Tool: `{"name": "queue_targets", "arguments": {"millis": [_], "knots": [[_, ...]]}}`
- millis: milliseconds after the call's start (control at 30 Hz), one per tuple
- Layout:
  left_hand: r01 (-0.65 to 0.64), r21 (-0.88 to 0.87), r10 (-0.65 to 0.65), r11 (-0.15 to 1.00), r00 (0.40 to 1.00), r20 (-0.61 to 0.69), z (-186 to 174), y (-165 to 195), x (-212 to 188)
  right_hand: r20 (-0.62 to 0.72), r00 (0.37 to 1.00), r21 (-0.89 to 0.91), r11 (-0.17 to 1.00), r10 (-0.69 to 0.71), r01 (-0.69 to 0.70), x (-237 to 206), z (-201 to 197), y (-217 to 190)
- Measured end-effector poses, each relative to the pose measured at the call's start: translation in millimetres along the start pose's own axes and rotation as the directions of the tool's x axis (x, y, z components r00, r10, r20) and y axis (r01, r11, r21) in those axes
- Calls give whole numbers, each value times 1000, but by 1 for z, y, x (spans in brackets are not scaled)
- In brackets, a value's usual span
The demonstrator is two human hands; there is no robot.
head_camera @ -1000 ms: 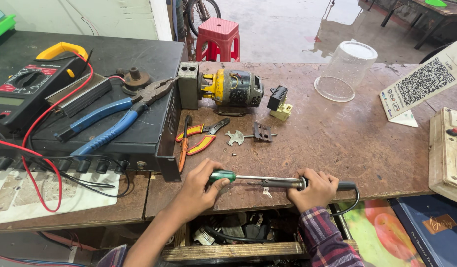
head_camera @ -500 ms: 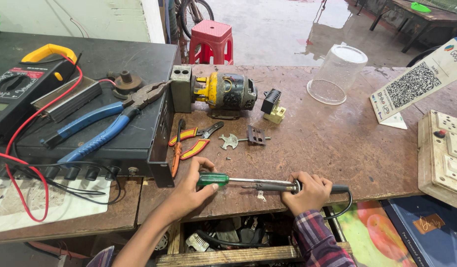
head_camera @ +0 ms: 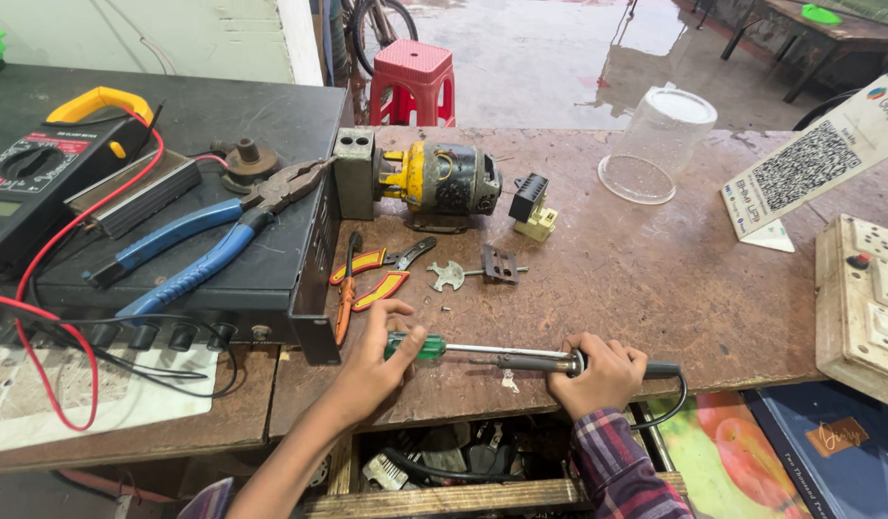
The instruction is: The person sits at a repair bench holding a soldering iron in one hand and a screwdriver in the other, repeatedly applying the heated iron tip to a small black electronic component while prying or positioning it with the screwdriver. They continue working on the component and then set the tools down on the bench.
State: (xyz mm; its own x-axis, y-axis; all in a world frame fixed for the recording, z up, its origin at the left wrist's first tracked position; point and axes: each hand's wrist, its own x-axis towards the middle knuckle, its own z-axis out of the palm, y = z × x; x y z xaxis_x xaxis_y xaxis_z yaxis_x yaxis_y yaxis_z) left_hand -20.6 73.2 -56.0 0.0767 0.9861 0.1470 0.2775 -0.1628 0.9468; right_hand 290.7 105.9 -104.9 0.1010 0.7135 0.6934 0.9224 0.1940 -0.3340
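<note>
At nine o'clock a black and yellow meter (head_camera: 50,159) is seen on a black metal box (head_camera: 175,250), and red wires (head_camera: 40,317) hang off the box's front edge. Blue pliers (head_camera: 209,240) lie on the box, near its right edge. Just right of that edge, small red cutters (head_camera: 372,279) are laid on the brown table (head_camera: 655,288).

At six o'clock the left hand (head_camera: 382,351) is closed around the green handle of a screwdriver (head_camera: 434,348). The screwdriver lies flat, close to the table's front edge, pointing to three o'clock. Its thin shaft meets the metal tip of a soldering iron (head_camera: 535,362). The iron's handle is gripped tight by the right hand (head_camera: 603,370), and its black cord drops over the front edge.

At twelve o'clock a yellow and black motor (head_camera: 439,178) is seen beside a grey block. A clear plastic jar (head_camera: 655,144) is tipped at one o'clock. Bare table is left open between the hands and the motor. At three o'clock a white switch board (head_camera: 867,298) sits by the right edge. Past the far edge, a red stool (head_camera: 415,82) stands on wet floor.
</note>
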Motion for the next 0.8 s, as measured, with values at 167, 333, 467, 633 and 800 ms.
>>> {"name": "queue_targets", "arguments": {"millis": [167, 333, 467, 633, 800], "knots": [[-360, -113, 364, 926, 931, 11, -4, -8, 2, 27, 999, 0, 1000, 22, -22, 1, 1, 2], [9, -71, -7, 997, 999, 33, 3, 2, 2, 16, 1000, -18, 1000, 9, -9, 2, 2, 7], [110, 25, -110, 994, 994, -19, 8, 14, 2, 14, 1000, -23, 1000, -9, 10, 2, 1, 12], [24, -267, -11, 963, 999, 51, 5, 17, 4, 11, 1000, -38, 999, 1, 0, 2, 2, 13], [61, -222, -41, 973, 995, 94, 1, 13, 6, 32, 999, -44, 999, 7, -6, 1, 1, 12]]}}
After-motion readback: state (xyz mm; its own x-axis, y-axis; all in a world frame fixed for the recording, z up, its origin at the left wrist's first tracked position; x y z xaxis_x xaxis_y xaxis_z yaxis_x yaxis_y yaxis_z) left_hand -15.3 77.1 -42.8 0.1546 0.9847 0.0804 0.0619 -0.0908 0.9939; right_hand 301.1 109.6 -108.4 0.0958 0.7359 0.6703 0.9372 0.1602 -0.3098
